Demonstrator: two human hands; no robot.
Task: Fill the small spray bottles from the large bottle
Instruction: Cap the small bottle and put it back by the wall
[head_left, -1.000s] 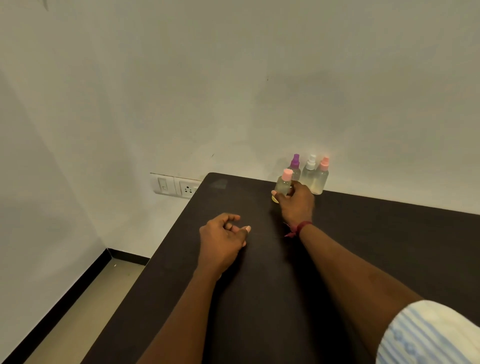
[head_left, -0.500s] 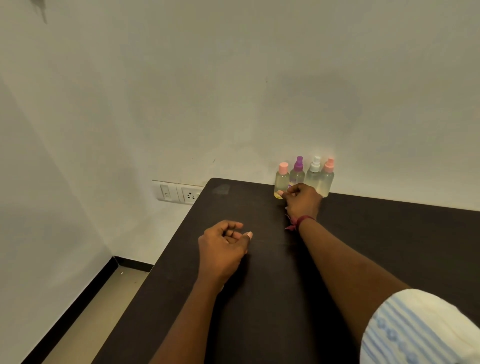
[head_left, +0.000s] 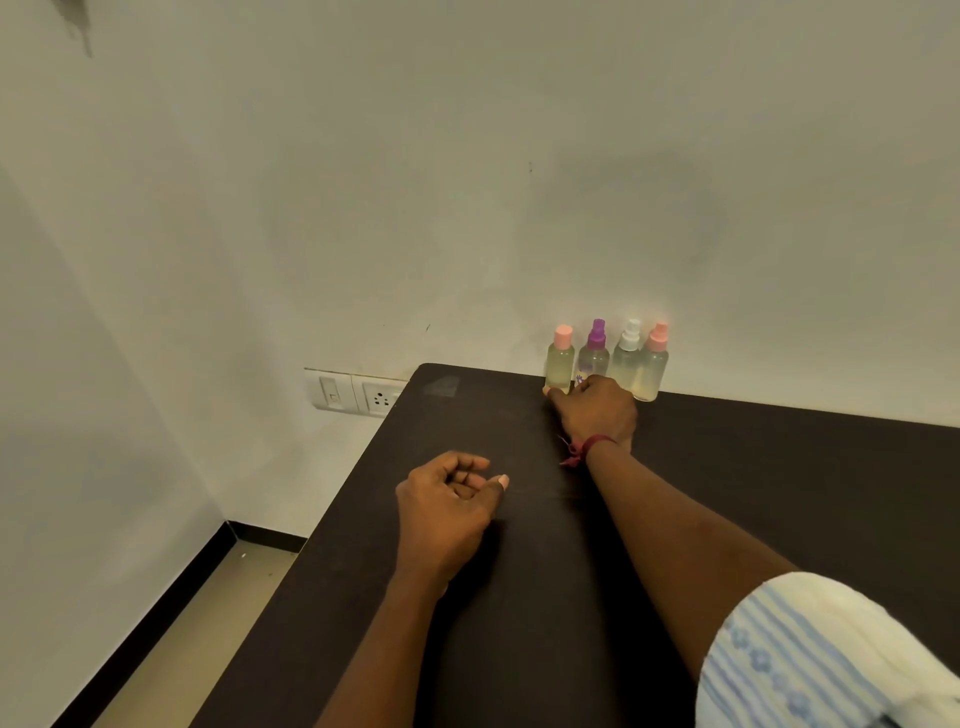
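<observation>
My right hand (head_left: 597, 410) reaches the base of the pink-capped bottle (head_left: 560, 359), leftmost of four small spray bottles lined against the wall on the dark table (head_left: 779, 467), grip hidden, while my left hand (head_left: 447, 512) rests loosely curled, empty.

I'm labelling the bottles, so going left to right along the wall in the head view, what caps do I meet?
Pink flat-capped bottle → purple spray bottle → white spray bottle → pink spray bottle.
</observation>
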